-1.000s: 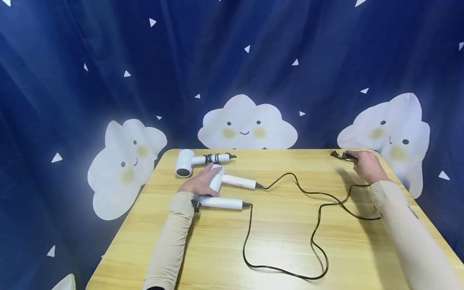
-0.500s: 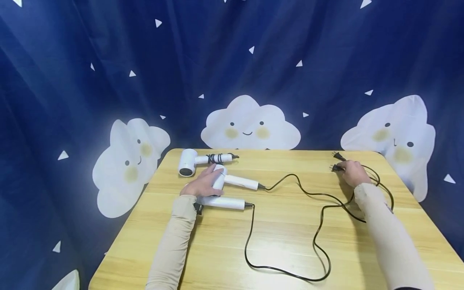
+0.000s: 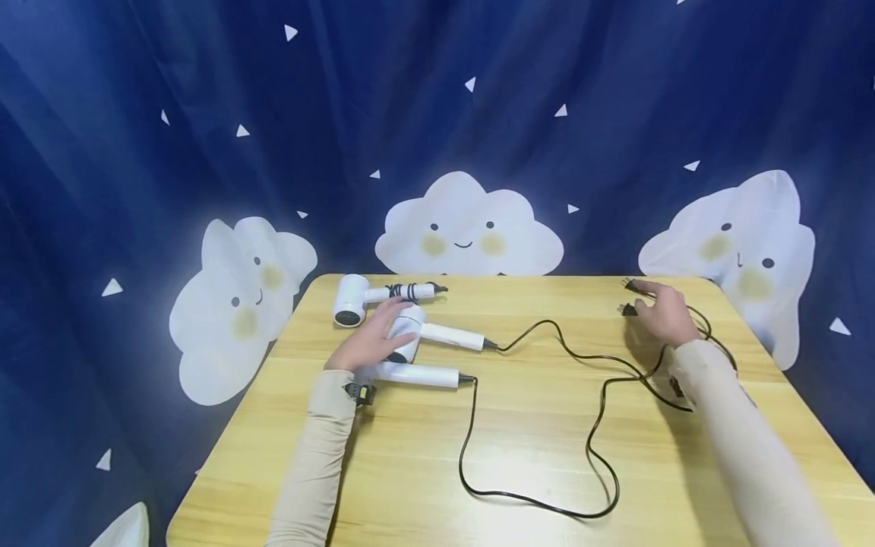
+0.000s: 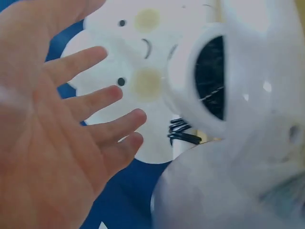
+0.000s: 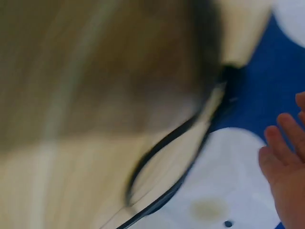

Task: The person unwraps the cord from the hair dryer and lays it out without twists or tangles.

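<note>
Three white hair dryers lie at the table's left: the back hair dryer [image 3: 352, 301] has its cord wound round the handle, the middle hair dryer [image 3: 451, 336] and front hair dryer [image 3: 417, 374] have loose black cords. My left hand [image 3: 369, 342] is over the heads of the middle and front ones, partly covering them. Its fingers [image 4: 102, 98] are spread, holding nothing, in the left wrist view. At the far right, my right hand [image 3: 670, 315] is beside two black plugs, an upper plug [image 3: 630, 285] and a lower plug [image 3: 627, 310]. Its fingers look extended in the right wrist view.
The black cord [image 3: 533, 497] loops across the wooden table [image 3: 383, 471] and crosses another cord [image 3: 595, 357] towards the right. Behind the table's back edge hangs a blue curtain [image 3: 513, 129] with cloud prints.
My right hand has let go of the plugs, which lie on the table. The cord near it has shifted. My left hand has moved slightly left off the middle hair dryer's head.
</note>
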Motion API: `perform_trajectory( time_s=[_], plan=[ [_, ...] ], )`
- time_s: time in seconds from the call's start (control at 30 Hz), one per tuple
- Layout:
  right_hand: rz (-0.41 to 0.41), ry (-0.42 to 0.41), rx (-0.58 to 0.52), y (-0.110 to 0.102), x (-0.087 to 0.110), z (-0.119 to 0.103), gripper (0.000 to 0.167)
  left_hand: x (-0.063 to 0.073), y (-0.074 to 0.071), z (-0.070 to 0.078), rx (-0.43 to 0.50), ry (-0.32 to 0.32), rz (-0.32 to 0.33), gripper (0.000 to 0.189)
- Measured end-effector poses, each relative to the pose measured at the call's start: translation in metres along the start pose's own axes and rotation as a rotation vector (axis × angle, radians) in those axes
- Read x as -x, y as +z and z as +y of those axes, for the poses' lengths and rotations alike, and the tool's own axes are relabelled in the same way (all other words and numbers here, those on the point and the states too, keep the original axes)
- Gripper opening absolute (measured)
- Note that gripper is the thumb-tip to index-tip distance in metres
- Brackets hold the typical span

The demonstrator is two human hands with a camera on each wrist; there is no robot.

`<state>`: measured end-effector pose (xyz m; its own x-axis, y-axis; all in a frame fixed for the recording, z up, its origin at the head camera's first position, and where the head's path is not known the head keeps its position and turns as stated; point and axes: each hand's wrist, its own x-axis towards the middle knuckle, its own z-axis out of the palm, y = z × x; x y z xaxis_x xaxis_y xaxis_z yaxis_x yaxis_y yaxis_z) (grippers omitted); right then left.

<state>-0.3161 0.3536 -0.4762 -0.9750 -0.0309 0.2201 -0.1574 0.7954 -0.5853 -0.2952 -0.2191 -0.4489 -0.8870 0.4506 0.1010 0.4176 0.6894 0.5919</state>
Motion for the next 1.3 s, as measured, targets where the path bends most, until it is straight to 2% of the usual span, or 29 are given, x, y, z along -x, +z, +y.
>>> perform_trajectory(
  time_s=[0.1, 0.2, 0.3, 0.43, 0.57, 0.63, 0.7, 0.8, 0.9, 1.13, 1.3],
  plan=[
    [0.052, -0.005, -0.095, -0.001, -0.003, -0.025, 0.044, 0.008, -0.015, -0.003, 0.124, -0.03, 0.115, 0.059],
    [0.052, 0.017, -0.161, -0.001, -0.008, -0.045, 0.044, 0.014, -0.027, -0.009, 0.276, -0.085, 0.241, 0.052],
    [0.04, 0.051, -0.262, 0.002, -0.016, -0.063, 0.046, 0.02, -0.039, -0.016, 0.442, -0.166, 0.388, 0.049],
    [-0.053, 0.134, -0.544, 0.012, -0.03, -0.093, 0.048, 0.029, -0.057, -0.032, 0.699, -0.304, 0.55, 0.053],
    [-0.173, 0.227, -0.819, 0.026, -0.042, -0.126, 0.033, 0.035, -0.074, -0.052, 1.072, -0.436, 0.617, 0.056],
    [-0.237, 0.261, -0.91, 0.036, -0.047, -0.142, 0.027, 0.038, -0.08, -0.062, 1.287, -0.478, 0.622, 0.059],
    [-0.3, 0.293, -0.955, 0.048, -0.052, -0.157, 0.029, 0.04, -0.082, -0.071, 1.459, -0.516, 0.616, 0.065],
    [-0.389, 0.321, -1.009, 0.068, -0.058, -0.176, 0.047, 0.042, -0.08, -0.082, 1.591, -0.575, 0.571, 0.075],
    [-0.438, 0.345, -1.07, 0.088, -0.064, -0.189, 0.06, 0.038, -0.073, -0.088, 1.613, -0.639, 0.527, 0.082],
    [-0.476, 0.46, -1.193, 0.125, -0.08, -0.212, 0.069, 0.023, -0.067, -0.088, 1.633, -0.727, 0.444, 0.093],
    [-0.48, 0.56, -1.256, 0.15, -0.091, -0.221, 0.073, 0.022, -0.067, -0.096, 1.653, -0.772, 0.446, 0.098]
  ],
)
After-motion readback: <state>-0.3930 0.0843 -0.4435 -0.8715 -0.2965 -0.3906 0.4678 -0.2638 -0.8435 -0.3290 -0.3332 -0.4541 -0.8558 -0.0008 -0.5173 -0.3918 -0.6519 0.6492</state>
